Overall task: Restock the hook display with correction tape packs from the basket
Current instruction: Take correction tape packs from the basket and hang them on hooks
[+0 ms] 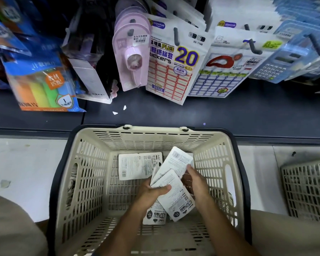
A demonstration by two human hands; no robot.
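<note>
Now our left hand (152, 191) grips fanned correction tape packs (171, 183) inside the basket (92, 163); our right hand (194, 179) pinches their far-pointing edge below the pink-pack hook (131, 32).

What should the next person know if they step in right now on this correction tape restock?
Left hand: holds a fanned stack of white packs over the basket, thumb across the top.
Right hand: pinches another pack at the stack's far edge.
More packs lie flat on the basket floor; one sits under the left wrist.
Pink correction tape packs hang on a hook above the dark shelf.
Done: gathering packs. Left: hang the stack on the hooks, then the rest.
</note>
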